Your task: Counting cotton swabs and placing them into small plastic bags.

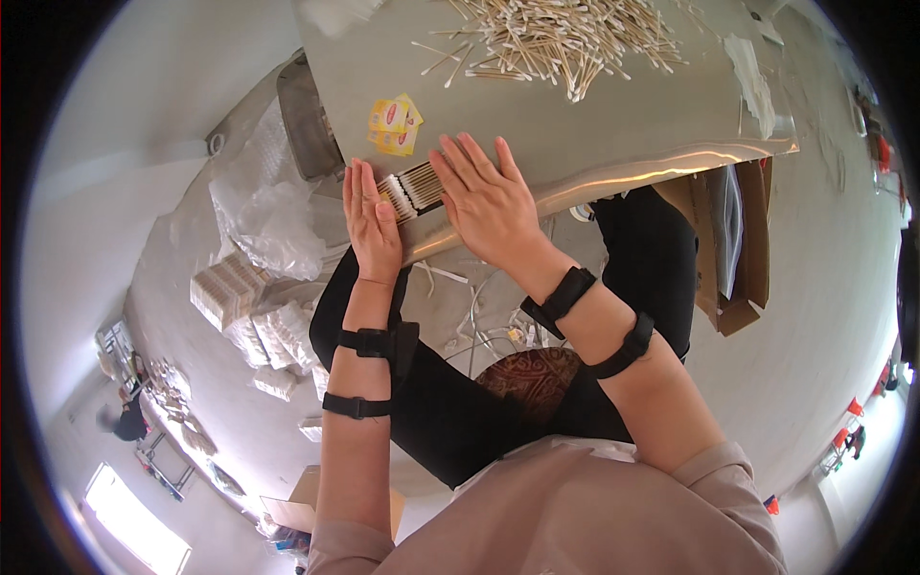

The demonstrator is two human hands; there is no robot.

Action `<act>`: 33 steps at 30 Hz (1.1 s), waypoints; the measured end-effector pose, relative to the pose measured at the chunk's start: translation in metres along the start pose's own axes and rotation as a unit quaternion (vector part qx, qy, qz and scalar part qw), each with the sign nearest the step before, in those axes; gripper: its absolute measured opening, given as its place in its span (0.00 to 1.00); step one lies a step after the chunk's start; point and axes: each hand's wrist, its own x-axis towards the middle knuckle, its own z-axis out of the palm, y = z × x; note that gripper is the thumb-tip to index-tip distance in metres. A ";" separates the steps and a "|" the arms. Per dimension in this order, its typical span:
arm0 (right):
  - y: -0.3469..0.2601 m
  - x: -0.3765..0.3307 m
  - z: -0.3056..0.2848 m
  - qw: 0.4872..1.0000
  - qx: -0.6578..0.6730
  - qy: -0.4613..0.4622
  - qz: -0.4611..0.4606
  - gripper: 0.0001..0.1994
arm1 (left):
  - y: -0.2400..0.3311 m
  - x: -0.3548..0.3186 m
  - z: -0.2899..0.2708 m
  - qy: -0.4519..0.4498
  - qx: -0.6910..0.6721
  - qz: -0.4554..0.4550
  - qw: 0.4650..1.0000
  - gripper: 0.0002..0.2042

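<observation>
Near the front edge of the metal-topped table (pixel 594 125), a lined-up row of wooden-stick cotton swabs (pixel 418 186) lies between my two hands, in two groups with white tips meeting. My left hand (pixel 372 228) is at the row's left end, fingers stretched and together, its thumb beside the swabs. At the other end is my right hand (pixel 491 201), flat with straight fingers, partly covering the row. Whether either palm presses on the swabs I cannot tell. Several yellow printed cards (pixel 395 123) lie just beyond my left hand.
A big loose heap of cotton swabs (pixel 565 43) covers the table's far part. Crumpled white plastic (pixel 750 81) lies at the right. Beside the table are a metal bin (pixel 309 120), clear plastic wrap (pixel 273 225), stacked swab bundles (pixel 225 287) and an open cardboard box (pixel 757 259).
</observation>
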 end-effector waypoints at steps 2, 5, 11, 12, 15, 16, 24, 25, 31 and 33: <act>-0.001 0.000 0.000 1.000 0.006 -0.004 -0.005 0.25 | 0.000 0.000 -0.001 -0.004 0.000 -0.002 1.000 0.29; -0.002 0.000 0.001 1.000 0.002 -0.016 -0.013 0.26 | 0.000 -0.001 -0.002 -0.004 0.000 -0.005 1.000 0.29; -0.013 0.001 0.006 0.999 0.000 -0.049 -0.015 0.28 | -0.001 0.000 -0.003 0.002 0.002 0.006 1.000 0.28; -0.013 0.001 0.007 0.999 -0.002 -0.050 -0.017 0.28 | 0.001 0.000 -0.001 0.002 -0.001 0.010 1.000 0.28; -0.017 0.002 0.007 0.998 -0.010 -0.060 -0.016 0.27 | 0.002 0.001 0.002 0.011 -0.007 0.013 1.000 0.28; -0.021 0.003 0.007 0.998 -0.011 -0.060 -0.020 0.27 | 0.001 -0.001 0.000 0.017 -0.007 0.009 1.000 0.28; -0.028 0.007 0.006 0.998 0.002 -0.049 -0.032 0.25 | 0.004 -0.001 0.000 0.010 0.031 0.005 0.999 0.25; -0.027 0.007 0.005 0.998 0.002 -0.056 -0.030 0.25 | 0.006 0.000 0.001 0.018 0.029 0.003 0.999 0.25; -0.028 0.009 0.005 0.997 0.005 -0.059 -0.048 0.26 | 0.009 0.002 -0.002 0.021 0.048 0.005 0.999 0.27; -0.028 0.009 0.005 0.997 0.000 -0.058 -0.055 0.26 | 0.014 0.003 0.000 0.052 0.001 -0.015 0.999 0.29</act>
